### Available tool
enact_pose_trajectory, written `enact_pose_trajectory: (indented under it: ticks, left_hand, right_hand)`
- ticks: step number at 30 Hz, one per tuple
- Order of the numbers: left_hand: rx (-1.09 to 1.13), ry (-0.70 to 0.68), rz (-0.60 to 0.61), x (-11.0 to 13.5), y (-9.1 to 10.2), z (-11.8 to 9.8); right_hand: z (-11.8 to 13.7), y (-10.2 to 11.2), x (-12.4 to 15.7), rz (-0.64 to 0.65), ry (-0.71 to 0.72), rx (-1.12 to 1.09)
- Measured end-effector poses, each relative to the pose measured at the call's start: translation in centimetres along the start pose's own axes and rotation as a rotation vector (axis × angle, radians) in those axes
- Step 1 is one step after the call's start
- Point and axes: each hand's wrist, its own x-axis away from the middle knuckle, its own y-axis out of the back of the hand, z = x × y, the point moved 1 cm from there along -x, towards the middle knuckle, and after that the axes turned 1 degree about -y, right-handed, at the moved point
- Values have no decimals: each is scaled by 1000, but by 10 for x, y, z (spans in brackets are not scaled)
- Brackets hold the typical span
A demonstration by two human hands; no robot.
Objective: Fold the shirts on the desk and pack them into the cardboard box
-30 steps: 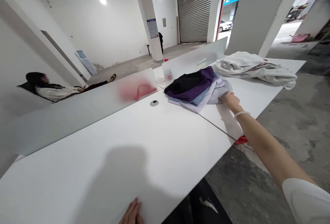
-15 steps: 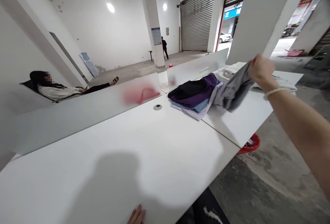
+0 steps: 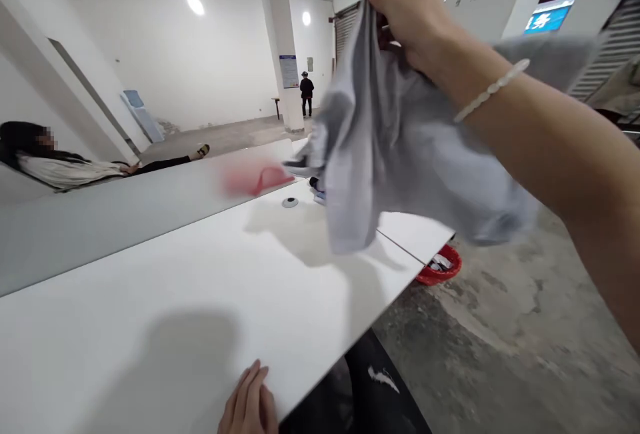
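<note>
A grey garment [image 3: 395, 154] hangs in the air above the table's right part, pinched near its top by my right hand [image 3: 407, 11]. Its lower folds are blurred by motion, so I cannot tell what kind of garment it is. Behind it, the pile of folded clothes [image 3: 319, 198] is mostly hidden; only a small bluish bit shows. My left hand [image 3: 250, 402] lies flat on the white table [image 3: 200, 274] near its front edge, fingers stretched out, holding nothing.
A frosted divider [image 3: 125, 207] runs along the table's far edge, with a blurred red shape behind it. Below the right edge stands a red basket [image 3: 440, 267] with things in it. One person [image 3: 75, 161] reclines at the left; another [image 3: 307, 93] stands far back.
My right hand has lifted the grey garment up and to the left, off the clothes pile, and it now hangs spread out. My left hand shows more fully at the table's front.
</note>
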Motion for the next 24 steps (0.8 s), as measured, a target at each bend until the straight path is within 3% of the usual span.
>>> enact_pose_trajectory:
  ticks: [3, 7, 9, 13, 15, 19, 24]
  left_hand:
    - [-27, 112, -13, -4, 8, -12]
    - [52, 185, -20, 3, 16, -19]
    - [99, 233, -37, 11, 21, -18]
    - [76, 245, -66, 35, 33, -15]
    - [31, 208, -52, 49, 39, -15]
    - [-2, 181, 2, 69, 54, -18]
    - [-47, 290, 11, 65, 78, -18]
  right_hand:
    - [38, -9, 4, -65, 61, -178]
    - [54, -15, 22, -89, 124, -263]
    - [53, -19, 41, 34, 127, -249]
    - [42, -34, 100, 516, 25, -114]
    - [32, -43, 134, 664, -9, -135]
    - [7, -68, 193, 798, -87, -332]
    - [-13, -124, 239, 769, -221, -520]
